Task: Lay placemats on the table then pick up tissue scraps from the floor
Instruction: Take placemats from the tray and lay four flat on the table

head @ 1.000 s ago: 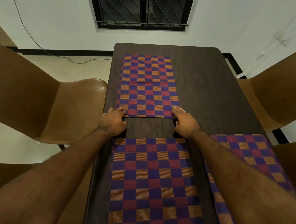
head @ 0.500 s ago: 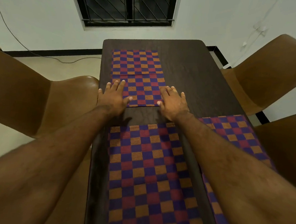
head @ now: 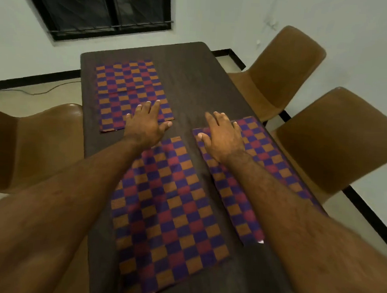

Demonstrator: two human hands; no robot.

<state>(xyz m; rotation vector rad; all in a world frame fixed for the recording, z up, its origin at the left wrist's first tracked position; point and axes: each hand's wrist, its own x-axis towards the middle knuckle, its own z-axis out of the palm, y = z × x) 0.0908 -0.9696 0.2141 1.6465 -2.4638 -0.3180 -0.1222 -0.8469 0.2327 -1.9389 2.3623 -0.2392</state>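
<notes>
Three checkered placemats in purple, red and orange lie flat on the dark wooden table (head: 191, 79). The far placemat (head: 128, 87) is at the back left, the near placemat (head: 169, 212) in front of me, the right placemat (head: 254, 172) along the right edge. My left hand (head: 146, 123) lies flat with straight fingers on the near right corner of the far placemat. With fingers spread, my right hand (head: 222, 136) rests on the far left corner of the right placemat. No tissue scraps are in view.
Brown chairs stand around the table: one on the left (head: 31, 142), two on the right (head: 281, 72) (head: 336, 140). A barred dark window (head: 101, 9) is in the white wall behind. A cable (head: 45, 90) runs along the floor at the back left.
My right hand has moved off the far placemat and to the right onto the right placemat. My left hand has slid right along the far placemat. The view has tilted and swung right.
</notes>
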